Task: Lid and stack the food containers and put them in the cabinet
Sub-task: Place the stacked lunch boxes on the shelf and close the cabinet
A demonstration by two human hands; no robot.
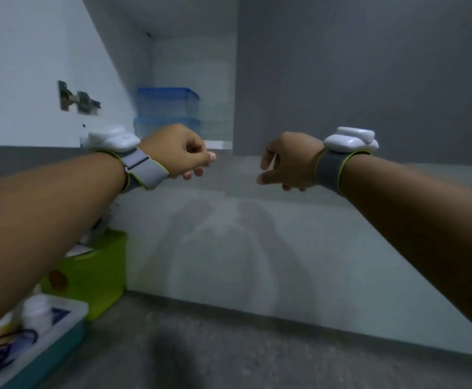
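Two clear food containers with blue lids (168, 110) stand stacked inside the open wall cabinet (218, 144), on its shelf toward the left. My left hand (177, 153) hovers just in front of and below the stack, fingers loosely curled, holding nothing. My right hand (288, 161) is raised level with it, further right below the closed grey cabinet door (369, 74), fingers loosely curled and holding nothing. Both wrists wear grey bands with white devices.
The open cabinet door (27, 71) with its hinge (77, 99) stands at the left. Below, a green bin (94, 273) and a teal tray (46, 352) of small items sit on the speckled grey counter (229, 355) against the tiled wall (257, 242).
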